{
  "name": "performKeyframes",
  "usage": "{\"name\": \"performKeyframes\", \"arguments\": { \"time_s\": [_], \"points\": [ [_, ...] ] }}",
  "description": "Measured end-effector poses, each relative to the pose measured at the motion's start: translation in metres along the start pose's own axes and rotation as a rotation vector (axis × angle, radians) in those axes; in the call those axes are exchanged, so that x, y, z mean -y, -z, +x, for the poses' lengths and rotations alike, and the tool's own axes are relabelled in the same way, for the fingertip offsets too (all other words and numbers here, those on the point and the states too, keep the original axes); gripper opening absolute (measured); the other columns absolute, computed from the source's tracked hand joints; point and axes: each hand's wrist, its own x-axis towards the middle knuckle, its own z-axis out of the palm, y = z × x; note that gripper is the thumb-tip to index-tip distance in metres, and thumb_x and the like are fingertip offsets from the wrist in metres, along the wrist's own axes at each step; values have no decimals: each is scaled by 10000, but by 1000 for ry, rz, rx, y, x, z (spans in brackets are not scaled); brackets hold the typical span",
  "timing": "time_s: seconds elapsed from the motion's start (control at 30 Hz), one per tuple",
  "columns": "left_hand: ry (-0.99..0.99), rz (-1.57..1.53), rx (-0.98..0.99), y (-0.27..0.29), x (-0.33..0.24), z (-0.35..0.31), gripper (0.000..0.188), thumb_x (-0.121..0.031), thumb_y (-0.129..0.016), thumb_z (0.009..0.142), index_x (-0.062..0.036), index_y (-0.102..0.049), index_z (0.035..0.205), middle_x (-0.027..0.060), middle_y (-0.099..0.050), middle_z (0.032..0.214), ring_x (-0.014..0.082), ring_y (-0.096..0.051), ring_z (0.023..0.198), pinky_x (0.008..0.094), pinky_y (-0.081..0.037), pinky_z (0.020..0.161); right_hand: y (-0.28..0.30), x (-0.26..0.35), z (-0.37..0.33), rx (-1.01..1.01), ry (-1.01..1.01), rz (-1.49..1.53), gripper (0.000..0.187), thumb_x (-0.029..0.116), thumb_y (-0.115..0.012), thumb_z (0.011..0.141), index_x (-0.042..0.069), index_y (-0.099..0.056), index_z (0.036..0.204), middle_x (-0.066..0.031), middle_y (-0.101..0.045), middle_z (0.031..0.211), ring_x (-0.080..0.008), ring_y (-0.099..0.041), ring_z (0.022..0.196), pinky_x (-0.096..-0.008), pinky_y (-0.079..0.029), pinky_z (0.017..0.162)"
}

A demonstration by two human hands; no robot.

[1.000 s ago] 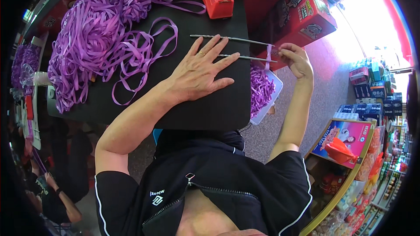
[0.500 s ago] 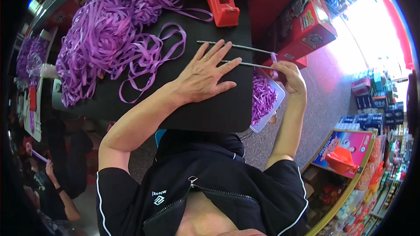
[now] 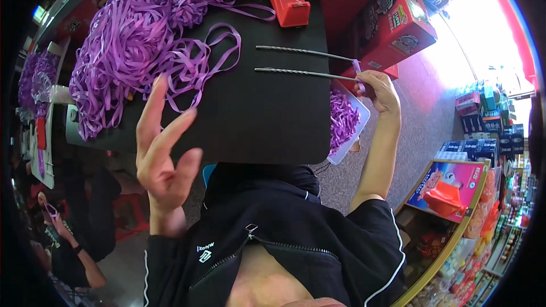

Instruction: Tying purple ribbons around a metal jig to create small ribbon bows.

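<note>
My left hand point(image 3: 162, 153) is raised at the near left of the black table point(image 3: 267, 125), fingers spread, holding nothing. The large tangled heap of purple ribbon point(image 3: 131, 40) lies just beyond it. Two thin metal rods with twisted shafts point(image 3: 301, 51) extend side by side across the right of the tabletop. At their right ends a short purple ribbon point(image 3: 357, 67) spans from one to the other. My right hand point(image 3: 378, 91) pinches that ribbon by the nearer rod's end, past the table's right edge; its fingertips partly hide the hold.
A pale plastic bin point(image 3: 354, 142) full of small purple ribbon pieces stands below the table's right edge. A red tape dispenser point(image 3: 289, 0) sits at the far edge. Red boxes point(image 3: 398, 28) stand to the far right. Another person's hand point(image 3: 60, 224) shows at lower left.
My left hand has lifted off the rods and swung left toward the ribbon heap, fingers spread. My right hand stays at the rod ends with the ribbon.
</note>
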Motion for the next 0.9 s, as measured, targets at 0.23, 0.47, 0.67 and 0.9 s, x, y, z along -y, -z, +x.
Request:
{"name": "performKeyframes", "arguments": {
  "time_s": [0.23, 0.47, 0.67, 0.9],
  "points": [
    [389, -95, -212, 12, 15, -122, 232, -75, -512, 861, 52, -615, 1026, 243, -533, 1230, 312, -509, 1165, 381, -395, 984, -4, 14, 4, -71, 69, -97, 361, 234, -587, 912, -15, -557, 1172, -91, -674, 890, -109, -645, 720, -195, -501, 601],
    [741, -108, 111, -26, 71, -225, 226, -83, -574, 844, -13, -635, 1050, 181, -589, 1154, 284, -562, 1083, 350, -418, 940, -2, -1, 19, -74, 118, 80, 349, 91, -625, 864, -1, -548, 1192, -88, -661, 893, -115, -636, 744, -211, -514, 619],
    [961, -136, 361, -53, 97, -280, 515, -294, -604, 866, -21, -475, 1283, 210, -490, 1288, 327, -474, 1212, 379, -355, 1017, 21, -23, 0, -440, 296, 336, 311, 111, -615, 884, 8, -569, 1174, -89, -659, 928, -125, -625, 771, -239, -466, 568],
    [1070, -95, 535, -46, 105, -255, 595, -388, -572, 866, -35, -429, 1324, 230, -464, 1316, 374, -463, 1211, 407, -374, 1008, 65, -172, 3, -750, 4, -685, 483, 414, -562, 898, 45, -572, 1210, -139, -593, 1184, -183, -585, 969, -340, -466, 825]
  ]
}}
